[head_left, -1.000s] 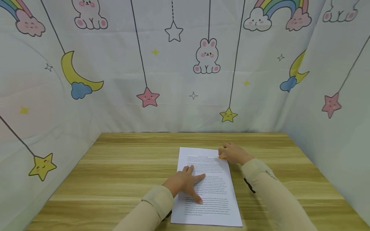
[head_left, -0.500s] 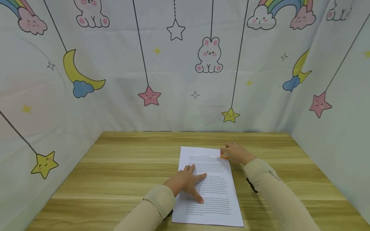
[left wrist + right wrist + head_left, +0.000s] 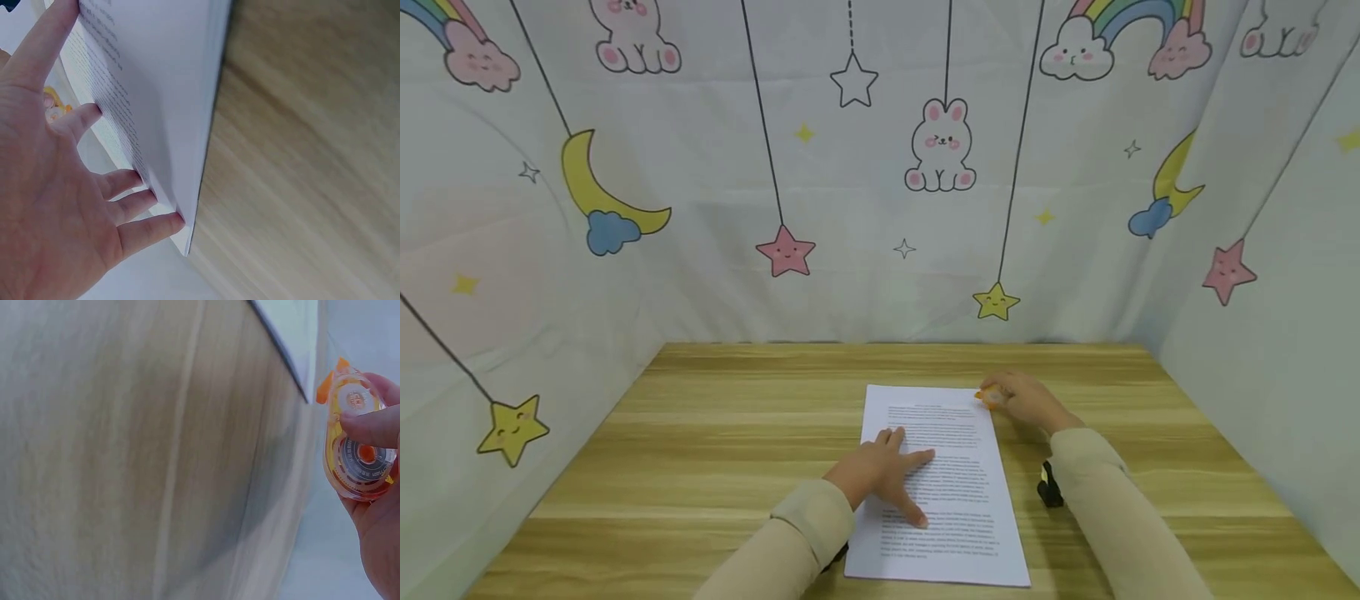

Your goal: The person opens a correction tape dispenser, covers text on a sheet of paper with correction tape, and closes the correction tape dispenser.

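A stack of printed paper lies on the wooden table, its text running down the top sheet. My left hand rests on the sheet's left half with fingers and thumb spread; the left wrist view shows the fingertips touching the paper. Over the stack's far right corner, my right hand pinches a correction tape. It has a clear, rounded case with an orange tip and a dark spool inside. In the right wrist view the tip appears apart from the paper's corner.
The wood-grain table extends on both sides of the stack. Behind it and at both sides hangs a white cloth printed with stars, moons and bunnies. A black wrist device shows below the right sleeve.
My right hand has moved a little right and away from the printed lines, and more of the correction tape now shows. My left hand keeps its place on the paper.
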Tool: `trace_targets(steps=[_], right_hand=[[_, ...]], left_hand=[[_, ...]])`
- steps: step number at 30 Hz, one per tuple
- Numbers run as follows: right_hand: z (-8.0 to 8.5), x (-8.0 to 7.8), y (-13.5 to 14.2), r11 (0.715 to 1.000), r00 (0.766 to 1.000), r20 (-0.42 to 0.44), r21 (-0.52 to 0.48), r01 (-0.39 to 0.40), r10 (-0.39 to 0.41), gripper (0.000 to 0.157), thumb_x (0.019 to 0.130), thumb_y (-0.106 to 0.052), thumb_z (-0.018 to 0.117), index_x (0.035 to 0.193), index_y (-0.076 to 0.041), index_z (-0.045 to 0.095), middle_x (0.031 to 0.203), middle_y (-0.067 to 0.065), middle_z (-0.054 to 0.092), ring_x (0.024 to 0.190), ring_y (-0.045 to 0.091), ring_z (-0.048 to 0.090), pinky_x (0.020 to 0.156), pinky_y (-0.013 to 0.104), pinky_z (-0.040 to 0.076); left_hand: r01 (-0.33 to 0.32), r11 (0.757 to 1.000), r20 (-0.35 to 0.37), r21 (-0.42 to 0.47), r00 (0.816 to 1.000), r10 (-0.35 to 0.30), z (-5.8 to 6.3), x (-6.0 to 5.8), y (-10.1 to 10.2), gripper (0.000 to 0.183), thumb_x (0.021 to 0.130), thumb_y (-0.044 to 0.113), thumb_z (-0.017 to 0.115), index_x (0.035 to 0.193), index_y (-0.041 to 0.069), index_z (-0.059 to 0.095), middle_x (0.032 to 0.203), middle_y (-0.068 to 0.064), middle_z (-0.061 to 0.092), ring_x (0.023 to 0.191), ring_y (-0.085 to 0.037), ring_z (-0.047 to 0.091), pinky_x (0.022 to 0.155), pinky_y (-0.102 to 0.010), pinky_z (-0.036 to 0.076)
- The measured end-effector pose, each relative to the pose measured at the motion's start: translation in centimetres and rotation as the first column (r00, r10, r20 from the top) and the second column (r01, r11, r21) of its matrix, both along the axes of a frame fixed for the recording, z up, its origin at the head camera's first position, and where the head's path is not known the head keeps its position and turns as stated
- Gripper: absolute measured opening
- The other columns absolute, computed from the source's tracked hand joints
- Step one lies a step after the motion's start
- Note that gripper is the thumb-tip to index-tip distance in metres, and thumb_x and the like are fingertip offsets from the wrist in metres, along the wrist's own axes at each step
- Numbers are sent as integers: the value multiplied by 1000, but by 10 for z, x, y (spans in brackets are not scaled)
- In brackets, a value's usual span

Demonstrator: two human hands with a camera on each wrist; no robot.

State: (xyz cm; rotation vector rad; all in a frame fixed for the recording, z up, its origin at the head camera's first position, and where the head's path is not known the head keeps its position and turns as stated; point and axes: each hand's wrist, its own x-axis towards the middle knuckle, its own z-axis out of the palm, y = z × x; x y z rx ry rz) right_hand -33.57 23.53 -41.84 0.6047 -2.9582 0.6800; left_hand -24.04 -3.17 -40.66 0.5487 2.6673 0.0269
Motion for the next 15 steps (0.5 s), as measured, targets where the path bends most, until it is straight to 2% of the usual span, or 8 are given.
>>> trace_targets(steps=[6, 11, 15], right_hand=[[6, 5, -6, 998, 1000, -28, -70, 6, -8, 37, 84, -1, 54, 117, -17, 62, 121, 16, 55, 104, 32, 55, 86, 51, 44], [6, 9, -10, 994, 1000, -6, -105, -7, 6, 40, 84, 0, 56, 122, -11, 58, 124, 18, 54, 104, 33, 56, 86, 50, 45], [3, 10, -11, 991, 999, -29, -126, -41, 37, 38, 85, 0, 58, 123, -5, 56, 124, 17, 57, 108, 34, 55, 89, 50, 45]], left_hand=[[4, 1000, -22, 10, 1000, -4, 0, -1, 0, 100, 56, 72, 69, 142, 40, 28, 155, -10, 14, 142, -32, 16, 106, -53, 29], [5, 1000, -23, 7, 1000, -5, 0, 1, -1, 101, 56, 73, 68, 142, 38, 30, 155, -9, 14, 142, -30, 16, 106, -53, 30], [32, 999, -47, -5, 998, -32, -3, 3, -3, 101, 57, 75, 65, 143, 39, 28, 155, -10, 14, 142, -30, 16, 111, -48, 23]])
